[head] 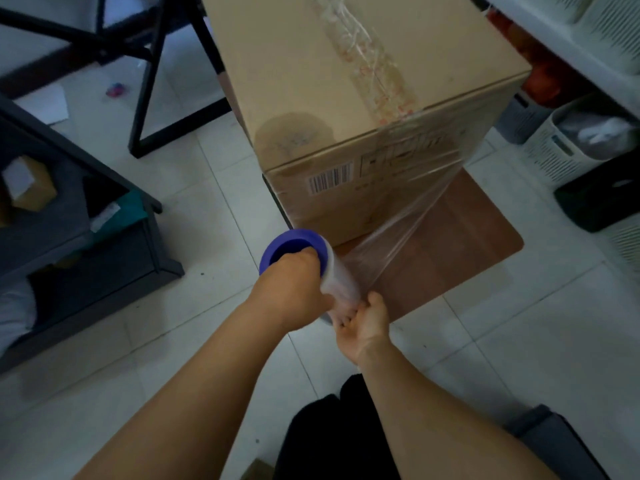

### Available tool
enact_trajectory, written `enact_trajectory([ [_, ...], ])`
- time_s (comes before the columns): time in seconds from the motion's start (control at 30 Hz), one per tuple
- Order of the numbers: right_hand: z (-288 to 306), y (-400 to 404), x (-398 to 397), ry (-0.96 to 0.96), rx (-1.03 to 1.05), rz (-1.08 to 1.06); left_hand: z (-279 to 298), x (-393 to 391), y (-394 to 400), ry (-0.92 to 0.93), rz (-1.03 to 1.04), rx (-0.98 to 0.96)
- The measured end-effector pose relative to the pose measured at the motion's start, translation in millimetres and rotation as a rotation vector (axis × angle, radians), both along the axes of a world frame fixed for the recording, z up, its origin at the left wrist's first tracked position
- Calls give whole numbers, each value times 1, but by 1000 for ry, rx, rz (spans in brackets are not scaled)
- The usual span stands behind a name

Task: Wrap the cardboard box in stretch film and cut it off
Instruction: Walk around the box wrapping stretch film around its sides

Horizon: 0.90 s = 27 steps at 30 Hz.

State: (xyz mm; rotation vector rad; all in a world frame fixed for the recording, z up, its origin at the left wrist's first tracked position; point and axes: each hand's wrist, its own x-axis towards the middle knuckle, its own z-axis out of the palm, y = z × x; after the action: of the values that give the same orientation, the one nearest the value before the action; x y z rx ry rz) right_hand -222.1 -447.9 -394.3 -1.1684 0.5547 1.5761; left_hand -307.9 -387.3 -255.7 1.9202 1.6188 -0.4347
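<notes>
hands: my left hand (294, 282) and right hand (363, 323) clasp stretch film roll (337, 278) | risk: taut film (408, 233) may tear at cardboard box (363, 98) corner

Matt cardboard box (346, 81); glossy clear plastic film (408, 230); smooth floor tiles (214, 216)

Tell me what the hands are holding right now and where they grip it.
Both hold the clear stretch film roll: left hand at its upper purple core end, right hand at its lower end.
</notes>
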Motion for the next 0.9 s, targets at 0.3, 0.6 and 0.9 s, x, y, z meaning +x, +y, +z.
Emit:
enact_trajectory([
  [0.3, 12, 13, -51, 23, -2, -179, 3, -38, 24, 10, -212, 7],
  [0.6, 5, 33, -114, 11, 30, -378, 3, -82, 54, -44, -432, -26],
  [0.9, -16, 63, -141, -37, -12, -436, -5, -105, 87, -21, -508, -60],
])
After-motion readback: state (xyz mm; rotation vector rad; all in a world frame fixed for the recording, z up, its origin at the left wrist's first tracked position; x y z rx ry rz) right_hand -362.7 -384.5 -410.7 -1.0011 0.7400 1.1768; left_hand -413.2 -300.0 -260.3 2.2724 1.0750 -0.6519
